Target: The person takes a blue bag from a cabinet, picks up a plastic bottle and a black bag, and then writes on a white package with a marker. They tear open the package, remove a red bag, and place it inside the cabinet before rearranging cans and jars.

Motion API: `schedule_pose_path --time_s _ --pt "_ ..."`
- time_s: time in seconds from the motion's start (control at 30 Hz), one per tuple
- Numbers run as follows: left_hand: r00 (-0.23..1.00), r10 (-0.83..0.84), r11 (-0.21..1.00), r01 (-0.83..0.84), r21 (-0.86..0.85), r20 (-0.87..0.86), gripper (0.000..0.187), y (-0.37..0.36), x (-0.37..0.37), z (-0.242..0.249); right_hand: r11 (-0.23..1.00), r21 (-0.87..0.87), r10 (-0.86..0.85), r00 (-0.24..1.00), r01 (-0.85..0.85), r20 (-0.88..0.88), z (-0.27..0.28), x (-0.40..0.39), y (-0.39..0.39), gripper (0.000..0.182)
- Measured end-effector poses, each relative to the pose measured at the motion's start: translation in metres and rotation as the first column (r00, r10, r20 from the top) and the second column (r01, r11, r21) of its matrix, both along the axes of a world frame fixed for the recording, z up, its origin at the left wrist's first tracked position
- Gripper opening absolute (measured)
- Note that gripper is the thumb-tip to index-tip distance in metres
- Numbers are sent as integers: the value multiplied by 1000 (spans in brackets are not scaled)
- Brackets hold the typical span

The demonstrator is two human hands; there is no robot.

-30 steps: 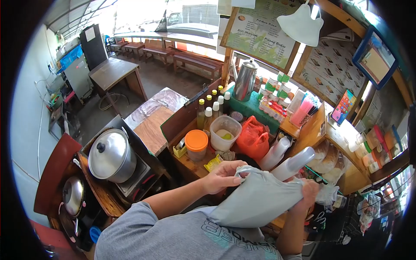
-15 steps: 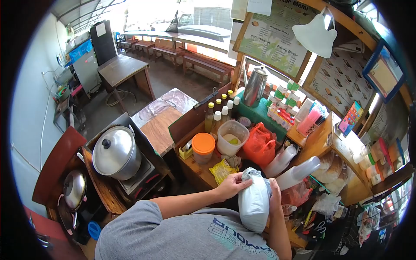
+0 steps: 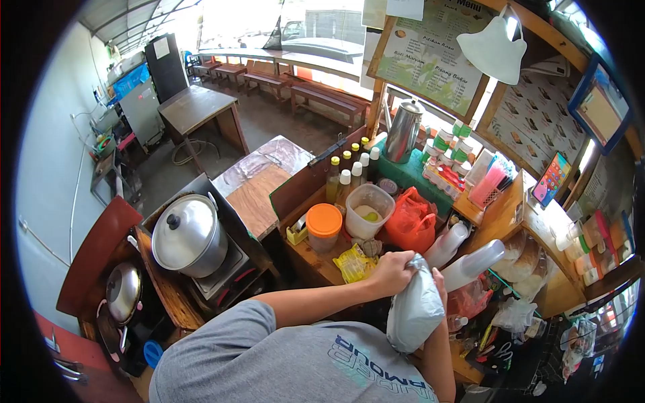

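A plump pale plastic package (image 3: 415,314) is held up close to my chest, its top gathered and tilted to the right. My left hand (image 3: 394,272) is closed on the gathered top. Along the far side, my right hand (image 3: 441,287) grips the package, its fingers partly hidden behind it. Just beyond my left hand lie a yellow packet (image 3: 356,263) and a crumpled cloth (image 3: 370,246). A red plastic bag (image 3: 410,220) and stacks of clear plastic cups (image 3: 474,263) stand close to both hands.
On the counter are an orange-lidded jar (image 3: 324,227), a white tub (image 3: 369,211), several bottles (image 3: 345,181) and a steel pitcher (image 3: 405,133). A large lidded pot (image 3: 190,235) sits on a stove at left. Scissors (image 3: 502,352) lie at right, below a propped phone (image 3: 551,179).
The package has swung to the right and tilts more. My left hand has shifted right along with its top. The whole view has moved slightly.
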State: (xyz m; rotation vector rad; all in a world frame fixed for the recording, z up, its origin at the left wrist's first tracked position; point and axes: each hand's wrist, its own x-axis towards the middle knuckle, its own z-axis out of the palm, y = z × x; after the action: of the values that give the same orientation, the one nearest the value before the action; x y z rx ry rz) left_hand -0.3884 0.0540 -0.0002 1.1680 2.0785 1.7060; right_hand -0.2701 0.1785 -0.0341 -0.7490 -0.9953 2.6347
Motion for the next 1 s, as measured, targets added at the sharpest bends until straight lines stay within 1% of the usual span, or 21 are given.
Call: schedule_pose_path --time_s 0.1,0.17,0.2,0.27,0.3,0.33,0.4,0.43,0.47,0.53,0.6,0.67,0.7,0.73,0.77,0.8,0.83,0.87,0.9,0.97,1.0 --pt "999 11 999 -13 -44 -43 19 27 4 4 999 -29 -38 997 36 -64 9 3 -1 51" --pt "999 15 997 -17 -80 -31 24 42 10 2 986 -4 -164 963 167 -213 27 3 -12 50" --pt "999 12 996 -15 -86 -29 24 47 12 2 986 -10 -167 963 169 -210 28 5 -15 50" --pt "1000 -24 995 25 -101 7 28 52 19 2 939 -122 -339 927 322 -161 24 11 -20 45" --pt "997 -62 979 68 -192 37 36 50 20 7 953 -171 -268 958 249 -101 -10 21 1 40" --pt "997 -63 977 70 -202 41 36 50 19 6 951 -180 -271 958 251 -95 -21 33 3 40" --pt "976 -180 939 208 -274 123 42 49 20 1 952 157 -266 964 262 10 -26 44 -3 36" --pt "975 -183 935 212 -283 128 42 48 21 -3 944 202 -276 960 261 49 -27 48 -6 37" --pt "959 -196 931 248 -268 207 39 48 20 -8 944 195 -280 959 265 53 -34 50 -4 37" --pt "907 -222 922 315 -226 359 36 49 19 -21 964 209 -181 981 163 67 -52 55 3 36" --pt "898 -206 933 300 -199 388 34 49 25 -31 963 162 -221 975 214 21 -56 55 -6 36" --pt "953 -112 962 174 -208 281 33 46 29 -35 960 117 -254 967 256 -30 -56 53 -17 37" --pt "955 -109 963 170 -208 278 33 46 31 -44 955 111 -275 961 276 -23 -54 50 -23 36" --pt "995 -52 985 65 -162 81 34 47 34 -59 949 106 -296 955 296 -17 -53 48 -26 35" --pt "993 19 995 -30 -95 -114 34 47 35 -72 950 106 -293 956 294 -20 -58 48 -26 35" --pt "993 21 995 -32 -94 -115 34 46 34 -76 959 30 -281 960 281 -11 -72 50 -26 34" --pt "1000 -20 975 19 -222 -5 35 45 32 -79 963 -46 -268 963 267 -4 -87 51 -24 33" --pt "993 -46 937 82 -341 111 35 45 30 -84 963 -43 -265 964 265 -7 -102 54 -21 33" --pt "975 -67 924 140 -355 212 36 49 23 -94 972 35 -234 972 233 21 -118 56 -14 35" --pt "967 -51 918 145 -370 251 35 47 16 -94 965 164 -225 968 205 112 -137 56 -9 42" --pt "955 -37 908 154 -390 293 35 46 13 -93 964 168 -224 969 205 107 -143 54 -6 42"
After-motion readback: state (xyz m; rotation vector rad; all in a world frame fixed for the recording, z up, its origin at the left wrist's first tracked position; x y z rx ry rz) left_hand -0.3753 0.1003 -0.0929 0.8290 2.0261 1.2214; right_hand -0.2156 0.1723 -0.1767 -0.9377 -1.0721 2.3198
